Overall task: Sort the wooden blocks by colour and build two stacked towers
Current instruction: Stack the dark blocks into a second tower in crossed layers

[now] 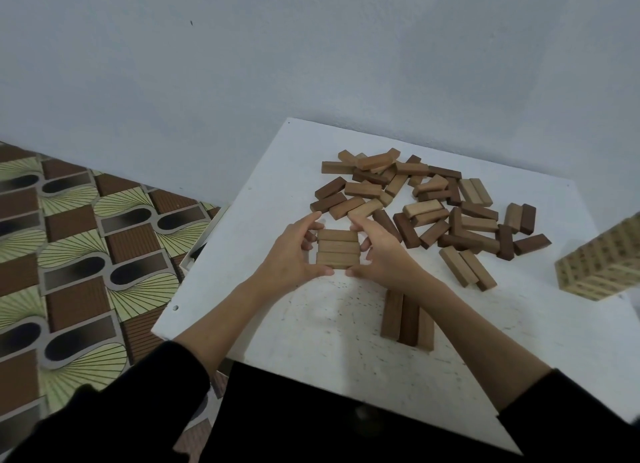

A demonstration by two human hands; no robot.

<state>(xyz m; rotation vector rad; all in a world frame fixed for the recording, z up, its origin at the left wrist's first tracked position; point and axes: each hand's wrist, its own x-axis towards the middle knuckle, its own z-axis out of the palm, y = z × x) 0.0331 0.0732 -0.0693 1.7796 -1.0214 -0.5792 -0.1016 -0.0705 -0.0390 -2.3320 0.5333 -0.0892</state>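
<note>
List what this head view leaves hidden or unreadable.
- Row of three dark blocks: the right forearm covers its far end.
- Patterned box: cut off by the right edge, print too small to read.
- Loose pile: overlapping blocks hide the count.
- Three light blocks: both hands cover their ends.

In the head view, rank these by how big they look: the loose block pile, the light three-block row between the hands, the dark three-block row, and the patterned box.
1. Loose block pile, clearly largest.
2. Patterned box, though cut off by the frame edge.
3. Dark three-block row, partly hidden by the right forearm; it is nearer.
4. Light three-block row.
</note>
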